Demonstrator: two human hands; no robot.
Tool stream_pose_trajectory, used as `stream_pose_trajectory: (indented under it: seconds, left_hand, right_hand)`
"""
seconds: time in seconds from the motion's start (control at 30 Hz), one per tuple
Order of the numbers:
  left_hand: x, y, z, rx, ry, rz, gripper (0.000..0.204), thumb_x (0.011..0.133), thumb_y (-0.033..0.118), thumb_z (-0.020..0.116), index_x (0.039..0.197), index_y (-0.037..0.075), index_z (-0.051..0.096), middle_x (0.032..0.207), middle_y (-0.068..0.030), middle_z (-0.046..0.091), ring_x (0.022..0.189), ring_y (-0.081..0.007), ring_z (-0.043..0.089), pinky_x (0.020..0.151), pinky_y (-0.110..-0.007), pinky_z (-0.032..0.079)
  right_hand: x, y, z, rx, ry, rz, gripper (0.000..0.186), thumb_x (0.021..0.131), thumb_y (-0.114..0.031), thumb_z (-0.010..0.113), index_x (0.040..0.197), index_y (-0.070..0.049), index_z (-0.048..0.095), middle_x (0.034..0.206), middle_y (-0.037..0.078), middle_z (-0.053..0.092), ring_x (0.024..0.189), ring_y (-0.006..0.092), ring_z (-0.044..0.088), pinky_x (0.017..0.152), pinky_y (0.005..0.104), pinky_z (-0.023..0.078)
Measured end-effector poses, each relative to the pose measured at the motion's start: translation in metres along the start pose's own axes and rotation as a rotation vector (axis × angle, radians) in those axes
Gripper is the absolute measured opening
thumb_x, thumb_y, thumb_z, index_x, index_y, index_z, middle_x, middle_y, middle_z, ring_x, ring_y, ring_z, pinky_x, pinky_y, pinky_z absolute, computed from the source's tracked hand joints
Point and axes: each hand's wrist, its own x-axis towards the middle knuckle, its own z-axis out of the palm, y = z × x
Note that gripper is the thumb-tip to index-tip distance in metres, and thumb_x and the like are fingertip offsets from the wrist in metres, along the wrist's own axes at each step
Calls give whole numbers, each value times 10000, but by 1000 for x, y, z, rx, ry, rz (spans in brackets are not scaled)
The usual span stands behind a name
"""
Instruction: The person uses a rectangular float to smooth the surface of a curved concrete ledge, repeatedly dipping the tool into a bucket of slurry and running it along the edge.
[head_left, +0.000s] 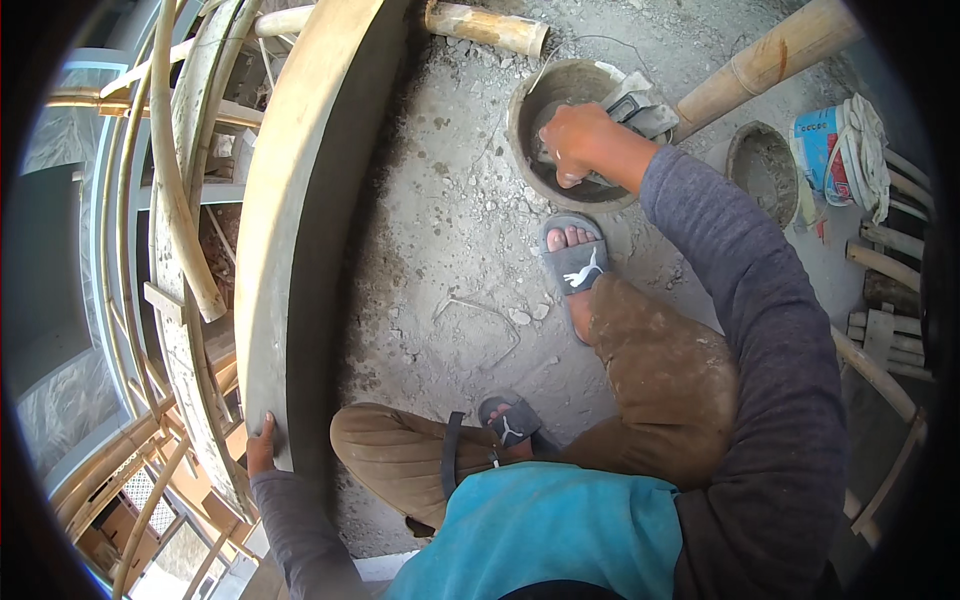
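Note:
My right hand [578, 142], smeared with pale grey, is down inside a round mortar tub [522, 135]. Its fingers are curled closed; what they hold, if anything, is hidden beneath the hand. A grey, crusted piece with a dark handle-like frame [628, 104] lies against the tub's right rim, beside my wrist. At lower left, my left hand [262, 447] grips the outer edge of a curved, smooth cement ledge [290, 200]. One digit lies on its top, and the other fingers are hidden over the far side.
Bamboo scaffolding [180, 200] stands beyond the ledge. A thick bamboo pole [770, 65] slants at upper right, near a second tub [762, 175] and a blue pail [822, 150] draped with pale cloth. A bamboo piece [490, 28] and thin wire loop [480, 308] lie on the rubble-strewn floor.

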Motion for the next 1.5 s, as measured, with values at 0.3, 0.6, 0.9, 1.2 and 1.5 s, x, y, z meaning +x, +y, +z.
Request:
stream_pose_trajectory:
  seconds: [0.3,0.6,0.9,1.2,1.5]
  left_hand:
    - [-24,27,-8,-33,-44,-19,972,769,660,745,1210,-194,601,1153,-241,678,1062,-289,649,931,-371,485]
    - [-24,57,-2,21,-51,-62,930,777,640,753,1269,-136,603,1219,-240,660,1182,-297,601,1024,-387,434]
    - [-13,46,1,-58,-52,-71,949,780,640,756,1239,-176,598,1302,-271,615,1235,-303,571,1058,-394,407]
    - [-18,35,4,111,23,-154,973,776,704,709,1180,-178,632,1172,-296,667,1160,-324,626,1004,-405,450]
    - [-40,69,0,13,-29,-141,889,802,640,730,1176,-162,643,1098,-218,698,1025,-254,644,923,-371,479]
  right_hand:
    - [-54,27,-24,163,194,98,622,714,-375,760,1235,-49,665,1137,182,710,993,317,698,817,417,565]
    - [-15,-58,-24,776,278,-369,927,732,-413,725,1503,-37,375,1145,268,670,1039,387,658,883,437,517]
    - [91,-132,6,1356,420,-41,1012,787,-432,704,1579,-60,195,1326,290,566,1249,406,558,1027,454,474]
    - [177,-124,-83,2147,850,3,985,874,-465,652,1588,-33,129,1579,285,287,1438,416,348,1154,446,356]
    - [179,-177,-69,2471,154,-90,969,915,-470,650,1613,-218,27,1626,115,233,1380,350,406,971,546,494]
